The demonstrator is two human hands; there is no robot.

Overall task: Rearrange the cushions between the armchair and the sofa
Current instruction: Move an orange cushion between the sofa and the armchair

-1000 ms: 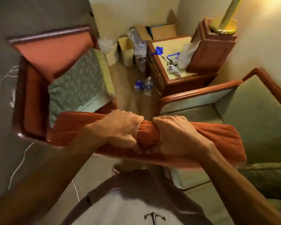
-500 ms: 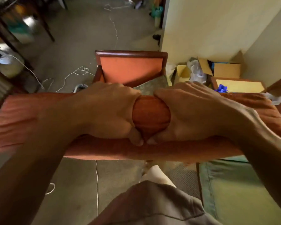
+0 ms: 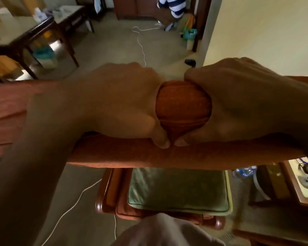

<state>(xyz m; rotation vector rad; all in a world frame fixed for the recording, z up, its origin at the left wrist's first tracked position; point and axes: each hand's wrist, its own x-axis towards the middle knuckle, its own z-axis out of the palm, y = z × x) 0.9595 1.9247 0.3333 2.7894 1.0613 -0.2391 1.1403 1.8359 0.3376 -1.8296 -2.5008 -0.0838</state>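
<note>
From the head view, the left hand (image 3: pixel 117 107) and right hand (image 3: pixel 238 107) both clamp the orange cushion (image 3: pixel 183 105), fingers curled over its far edge, thumbs nearly meeting underneath. It hangs above what looks like the armchair (image 3: pixel 112 194) with a green cushion (image 3: pixel 178 189).

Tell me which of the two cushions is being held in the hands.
The orange cushion, gripped by the left hand and right hand. The green cushion lies on the armchair below.
</note>
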